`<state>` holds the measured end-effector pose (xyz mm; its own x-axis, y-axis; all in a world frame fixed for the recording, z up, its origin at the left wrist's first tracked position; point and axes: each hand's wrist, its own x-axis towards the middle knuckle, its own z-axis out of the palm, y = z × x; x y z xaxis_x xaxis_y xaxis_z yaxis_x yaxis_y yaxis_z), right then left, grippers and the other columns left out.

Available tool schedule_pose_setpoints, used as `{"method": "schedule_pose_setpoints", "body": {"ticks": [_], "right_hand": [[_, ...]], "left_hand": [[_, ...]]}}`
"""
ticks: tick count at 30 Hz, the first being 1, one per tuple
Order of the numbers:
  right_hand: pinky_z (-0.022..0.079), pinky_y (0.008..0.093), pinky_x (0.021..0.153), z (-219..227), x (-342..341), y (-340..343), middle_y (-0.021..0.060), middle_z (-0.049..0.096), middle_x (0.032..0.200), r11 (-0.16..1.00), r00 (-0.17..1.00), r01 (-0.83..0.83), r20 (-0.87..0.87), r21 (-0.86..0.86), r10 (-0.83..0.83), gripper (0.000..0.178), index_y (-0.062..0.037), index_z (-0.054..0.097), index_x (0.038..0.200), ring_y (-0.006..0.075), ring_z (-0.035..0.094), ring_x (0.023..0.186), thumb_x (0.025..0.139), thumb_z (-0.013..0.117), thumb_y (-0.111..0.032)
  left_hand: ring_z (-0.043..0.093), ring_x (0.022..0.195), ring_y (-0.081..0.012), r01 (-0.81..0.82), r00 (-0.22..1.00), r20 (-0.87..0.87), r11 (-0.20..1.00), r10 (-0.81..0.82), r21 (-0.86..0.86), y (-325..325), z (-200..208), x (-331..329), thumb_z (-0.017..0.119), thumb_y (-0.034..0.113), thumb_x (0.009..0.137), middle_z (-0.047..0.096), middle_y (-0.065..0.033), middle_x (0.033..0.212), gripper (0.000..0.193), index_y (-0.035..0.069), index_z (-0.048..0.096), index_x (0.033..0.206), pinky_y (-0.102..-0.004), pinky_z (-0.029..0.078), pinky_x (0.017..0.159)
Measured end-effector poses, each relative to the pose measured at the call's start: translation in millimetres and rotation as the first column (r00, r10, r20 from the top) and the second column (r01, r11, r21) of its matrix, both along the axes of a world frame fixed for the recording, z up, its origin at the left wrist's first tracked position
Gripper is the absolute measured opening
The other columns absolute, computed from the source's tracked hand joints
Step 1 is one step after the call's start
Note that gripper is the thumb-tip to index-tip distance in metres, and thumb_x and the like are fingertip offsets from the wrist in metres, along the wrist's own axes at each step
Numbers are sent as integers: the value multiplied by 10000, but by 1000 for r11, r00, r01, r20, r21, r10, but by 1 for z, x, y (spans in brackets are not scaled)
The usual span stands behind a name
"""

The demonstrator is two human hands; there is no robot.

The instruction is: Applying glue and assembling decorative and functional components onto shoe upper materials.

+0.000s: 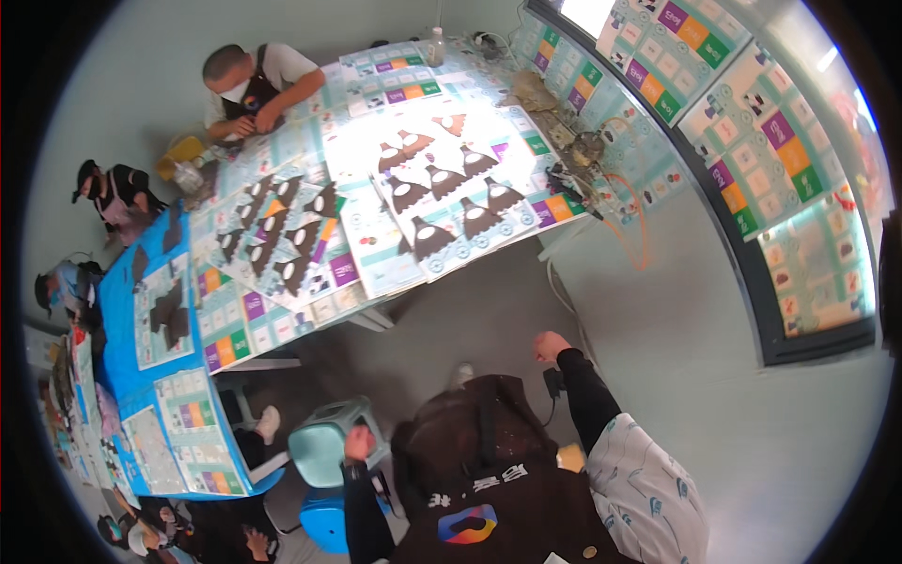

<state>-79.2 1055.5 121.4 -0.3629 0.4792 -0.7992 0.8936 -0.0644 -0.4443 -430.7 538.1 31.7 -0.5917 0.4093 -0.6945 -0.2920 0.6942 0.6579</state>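
Standing off from the counter [282,331], left hand [356,442] fisted beside stool [324,442], right hand [550,346] closed, both empty; next: reach.

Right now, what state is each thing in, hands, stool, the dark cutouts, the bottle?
left hand: closed in a fist, holding nothing visible
right hand: closed, raised, apart from the table
green stool: upright, unoccupied
dark cutouts: lying flat on printed sheets
bottle: standing upright

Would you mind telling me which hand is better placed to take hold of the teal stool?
Left. The left hand hangs right at the teal stool, apparently touching its seat edge. The right hand is raised well off to the other side.
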Motion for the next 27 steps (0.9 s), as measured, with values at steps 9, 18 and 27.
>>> {"method": "schedule_pose_setpoints", "body": {"ticks": [9, 18, 27], "right_hand": [[545, 301, 622, 40, 15, 170, 91, 678, 848, 929, 915, 368, -196, 43, -353, 230, 5, 629, 1021, 179, 673, 727, 857, 579, -149], [524, 414, 826, 68, -15, 344, 172, 623, 1108, 828, 994, 34, 67, 559, -86, 449, 20, 540, 1176, 299, 629, 995, 782, 683, -141], [451, 460, 950, 41, -68, 428, 233, 384, 1329, 629, 974, -227, 178, 743, 141, 699, -72, 410, 1304, 437, 485, 1160, 711, 772, -152]], "left_hand": [[661, 852, -250, 654, 720, -418, 743, -554, 142, 420, 150, -29, 601, 274, 900, 680, -133, 925, 283, 55, 630, 1077, -340, 503, 747], [576, 947, -314, 340, 767, -562, 939, -309, -52, 561, 134, -139, 714, 176, 773, 591, -114, 976, 433, 74, 528, 1151, -410, 474, 830], [593, 768, -254, 239, 746, -595, 954, -299, -179, 611, 107, -170, 799, 278, 734, 584, -114, 907, 508, 27, 501, 1060, -368, 496, 723]]}}
